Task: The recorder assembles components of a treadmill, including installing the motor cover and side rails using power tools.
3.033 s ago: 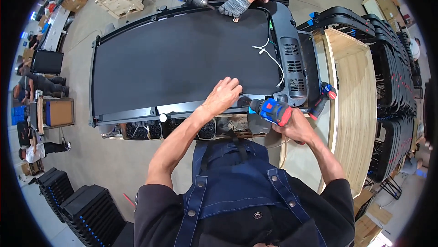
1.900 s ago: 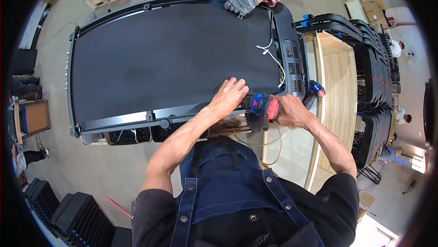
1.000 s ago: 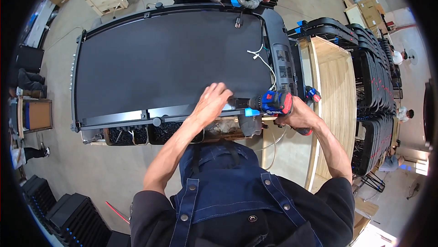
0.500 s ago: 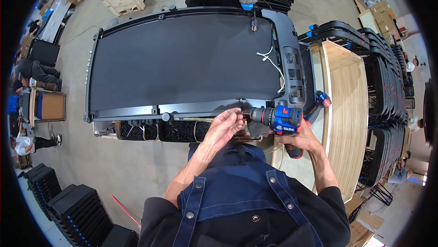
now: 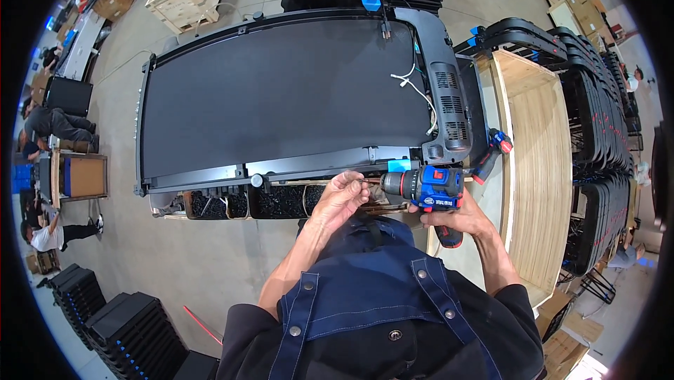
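Gripping blue drill (image 5: pixel 427 189) with right hand (image 5: pixel 455 220); left hand (image 5: pixel 342 196) pinching bit.

The drill (image 5: pixel 428 189) lies at the treadmill's (image 5: pixel 281 99) near edge, right of the left hand (image 5: pixel 342 197); a crate (image 5: pixel 537 169) stands further right.

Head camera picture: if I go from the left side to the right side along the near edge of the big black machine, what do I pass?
Round grey knob → left hand → blue and black cordless drill in the right hand → pale wooden crate.
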A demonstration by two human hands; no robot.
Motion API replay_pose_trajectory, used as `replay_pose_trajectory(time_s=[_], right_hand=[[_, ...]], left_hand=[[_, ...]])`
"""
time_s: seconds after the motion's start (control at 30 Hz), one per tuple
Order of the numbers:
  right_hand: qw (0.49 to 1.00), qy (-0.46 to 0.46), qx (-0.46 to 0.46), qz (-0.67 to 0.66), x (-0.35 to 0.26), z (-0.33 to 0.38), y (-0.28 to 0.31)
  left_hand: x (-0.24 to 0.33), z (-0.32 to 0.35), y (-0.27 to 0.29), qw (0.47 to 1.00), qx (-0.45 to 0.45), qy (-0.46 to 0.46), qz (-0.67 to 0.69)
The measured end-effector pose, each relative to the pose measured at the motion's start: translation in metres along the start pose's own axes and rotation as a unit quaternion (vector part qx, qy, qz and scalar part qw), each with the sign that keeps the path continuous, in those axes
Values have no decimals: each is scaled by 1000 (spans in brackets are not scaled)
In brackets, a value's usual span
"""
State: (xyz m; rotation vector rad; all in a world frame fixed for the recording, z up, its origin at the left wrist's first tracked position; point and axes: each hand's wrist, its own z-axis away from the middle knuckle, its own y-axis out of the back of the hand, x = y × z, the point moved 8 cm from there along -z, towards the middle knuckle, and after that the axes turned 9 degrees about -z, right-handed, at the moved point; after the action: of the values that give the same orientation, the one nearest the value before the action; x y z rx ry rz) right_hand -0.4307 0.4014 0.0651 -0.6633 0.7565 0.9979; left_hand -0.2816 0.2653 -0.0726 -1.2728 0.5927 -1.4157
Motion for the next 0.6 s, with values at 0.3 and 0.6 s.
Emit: replay_pose_trajectory(time_s=[0.3,0.6], right_hand=[[998,23,1,59,-4,2,1],[995,29,3,93,10,2,13]], left_hand=[[3,0,-1,998,-9,32,-50],[9,2,3,982,22,1,-189]])
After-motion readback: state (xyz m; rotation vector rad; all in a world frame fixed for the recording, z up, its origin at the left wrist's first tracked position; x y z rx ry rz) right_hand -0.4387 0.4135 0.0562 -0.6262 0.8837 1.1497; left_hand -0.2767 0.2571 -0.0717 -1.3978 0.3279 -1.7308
